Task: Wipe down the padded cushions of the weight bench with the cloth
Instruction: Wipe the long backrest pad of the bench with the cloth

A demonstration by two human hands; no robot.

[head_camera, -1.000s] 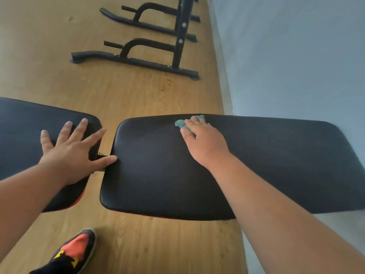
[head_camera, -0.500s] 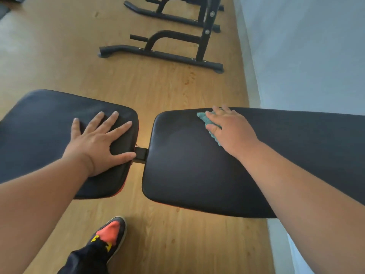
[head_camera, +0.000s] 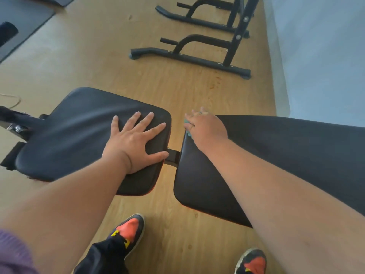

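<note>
The weight bench has two black padded cushions. The seat cushion lies on the left, the long back cushion on the right, with a metal bracket between them. My left hand rests flat on the seat cushion's right end, fingers spread. My right hand presses a teal cloth on the far left corner of the back cushion. Most of the cloth is hidden under the hand.
A black metal rack base stands on the wooden floor beyond the bench, near the pale wall. Dark mats lie at the far left. My two orange-and-black shoes stand on the floor below the bench.
My right hand has slid the cloth leftward along the back cushion to its left corner. The view has shifted left, showing more of the seat cushion. My left hand has stayed put.
</note>
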